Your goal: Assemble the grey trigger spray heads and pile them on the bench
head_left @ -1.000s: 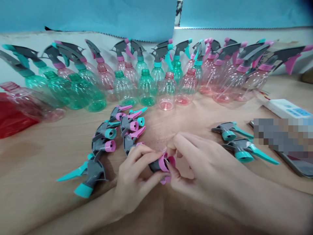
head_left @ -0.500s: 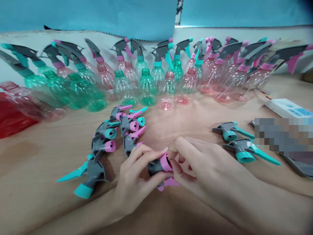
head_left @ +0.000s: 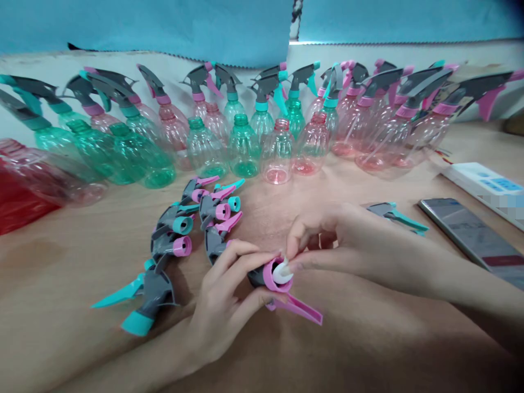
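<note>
My left hand is closed around a grey trigger spray head whose pink collar faces up and to the right. Its pink trigger sticks out below, toward the lower right. A small white piece sits in the collar's mouth, its exact kind unclear. My right hand pinches the upper edge of this white piece between thumb and forefinger. Left of my hands, several loose spray heads with pink or teal collars lie on the table, one teal-collared spray head nearest my left wrist.
Clear and tinted bottles line the back, some open like the green bottle, others fitted with spray heads. A phone, a white box and a teal-triggered spray head lie right. A red bag is at left.
My right hand has turned and drawn slightly back from the collar, bringing the white piece and the pink trigger into view. My left hand keeps its hold on the spray head.
</note>
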`<state>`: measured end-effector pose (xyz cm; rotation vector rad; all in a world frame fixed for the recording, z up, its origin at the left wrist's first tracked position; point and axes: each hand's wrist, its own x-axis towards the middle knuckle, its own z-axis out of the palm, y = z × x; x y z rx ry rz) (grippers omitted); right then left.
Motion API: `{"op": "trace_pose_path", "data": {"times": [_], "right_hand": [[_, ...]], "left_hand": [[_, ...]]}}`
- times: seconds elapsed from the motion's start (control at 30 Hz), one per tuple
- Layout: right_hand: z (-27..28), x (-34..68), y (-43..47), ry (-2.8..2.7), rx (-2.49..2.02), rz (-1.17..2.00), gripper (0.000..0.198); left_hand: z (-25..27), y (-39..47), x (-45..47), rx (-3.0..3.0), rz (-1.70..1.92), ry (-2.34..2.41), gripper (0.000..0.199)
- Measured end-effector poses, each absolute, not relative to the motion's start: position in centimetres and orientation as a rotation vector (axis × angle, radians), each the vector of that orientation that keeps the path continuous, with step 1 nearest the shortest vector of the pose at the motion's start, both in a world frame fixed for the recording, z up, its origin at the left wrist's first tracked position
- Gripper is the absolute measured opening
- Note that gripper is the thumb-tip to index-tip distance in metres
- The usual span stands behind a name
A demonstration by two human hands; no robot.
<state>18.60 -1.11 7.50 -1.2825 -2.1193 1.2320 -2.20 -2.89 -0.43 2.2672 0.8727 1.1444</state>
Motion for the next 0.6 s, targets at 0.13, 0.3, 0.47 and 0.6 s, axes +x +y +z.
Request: {"op": "trace_pose_path", "data": {"times": [0.13, 0.3, 0.47, 0.6], "right_hand": [[7.5, 18.3, -1.7, -2.148, -1.293, 1.174, 0.011], [7.7, 18.4, -2.2, -2.219, -1.119, 1.059, 0.012], [7.8, 18.8, -2.0, -2.337, -1.090, 0.971, 0.010], [7.6, 18.9, -1.8, -2.385, -1.016, 0.921, 0.012]], "left_hand": [[-0.2, -2.7, -2.2, 2.305, 1.188, 0.798, 0.024], [-0.3, -2.7, -2.1, 2.240, 1.180, 0.761, 0.023], [-0.3, -2.7, -1.9, 2.198, 1.163, 0.801, 0.031], [0.0, -2.5, -1.7, 2.257, 1.190, 0.779, 0.027]]}}
